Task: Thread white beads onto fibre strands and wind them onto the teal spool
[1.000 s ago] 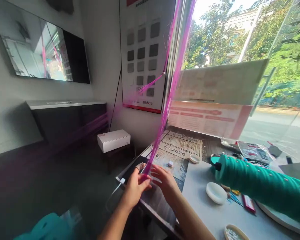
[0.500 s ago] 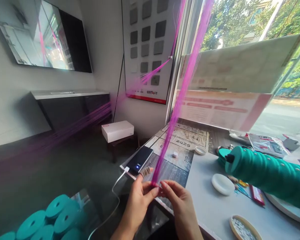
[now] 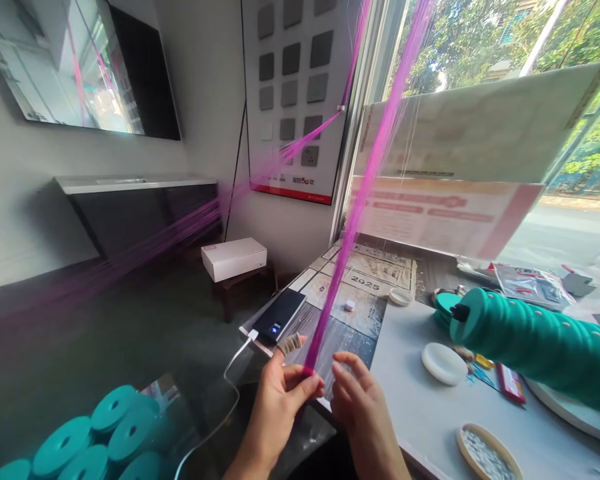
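A taut bundle of pink threads (image 3: 365, 193) runs from above the window down to my hands. My left hand (image 3: 283, 393) pinches the lower end of the bundle between thumb and fingers; a taped band shows on its index finger. Just to the right of the threads, my right hand (image 3: 357, 397) has curled, slightly parted fingers and holds nothing I can see. Both hands hover over the near edge of the table (image 3: 430, 427). A second fan of pink threads (image 3: 180, 230) stretches away to the left.
A black power bank (image 3: 279, 315) with a white cable lies on a 2025 calendar mat (image 3: 367, 283). A teal perforated cylinder (image 3: 535, 340), white dish (image 3: 444, 363) and bead dish (image 3: 485, 457) sit to the right. Teal spools (image 3: 85, 447) lie at lower left, a white box (image 3: 234, 259) on a stool.
My hands have drawn back toward me along the thread bundle. My right hand, which was pinching at the threads half a second ago, has come off them and opened slightly.
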`<state>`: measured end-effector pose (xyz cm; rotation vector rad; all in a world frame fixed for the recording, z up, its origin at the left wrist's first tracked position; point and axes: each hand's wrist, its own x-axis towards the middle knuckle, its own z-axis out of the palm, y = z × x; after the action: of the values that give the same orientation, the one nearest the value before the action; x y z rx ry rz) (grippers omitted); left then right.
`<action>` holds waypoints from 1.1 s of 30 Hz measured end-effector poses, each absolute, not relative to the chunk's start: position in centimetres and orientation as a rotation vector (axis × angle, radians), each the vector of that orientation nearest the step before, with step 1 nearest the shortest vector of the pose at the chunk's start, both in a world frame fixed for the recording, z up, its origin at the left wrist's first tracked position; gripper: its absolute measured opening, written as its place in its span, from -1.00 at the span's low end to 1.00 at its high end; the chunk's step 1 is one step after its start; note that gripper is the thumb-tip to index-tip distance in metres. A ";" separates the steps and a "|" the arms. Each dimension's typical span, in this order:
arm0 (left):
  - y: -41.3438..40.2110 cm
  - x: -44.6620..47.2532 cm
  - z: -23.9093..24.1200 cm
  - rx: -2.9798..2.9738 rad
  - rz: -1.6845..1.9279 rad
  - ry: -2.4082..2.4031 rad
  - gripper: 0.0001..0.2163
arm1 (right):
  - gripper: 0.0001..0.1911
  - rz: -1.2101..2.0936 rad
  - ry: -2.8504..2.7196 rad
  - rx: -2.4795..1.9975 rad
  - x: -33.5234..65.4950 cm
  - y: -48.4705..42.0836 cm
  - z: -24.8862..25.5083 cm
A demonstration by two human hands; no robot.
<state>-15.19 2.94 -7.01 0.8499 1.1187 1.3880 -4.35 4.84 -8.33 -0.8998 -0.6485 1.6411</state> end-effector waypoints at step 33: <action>2.8 -14.9 -7.2 0.839 1.447 1.125 -0.33 | -0.68 1.572 -0.576 -0.828 -4.4 4.1 -8.6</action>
<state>-14.92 2.83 -7.19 0.8387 1.1246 1.4472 -4.41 4.12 -8.61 -0.8282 -0.5757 1.5720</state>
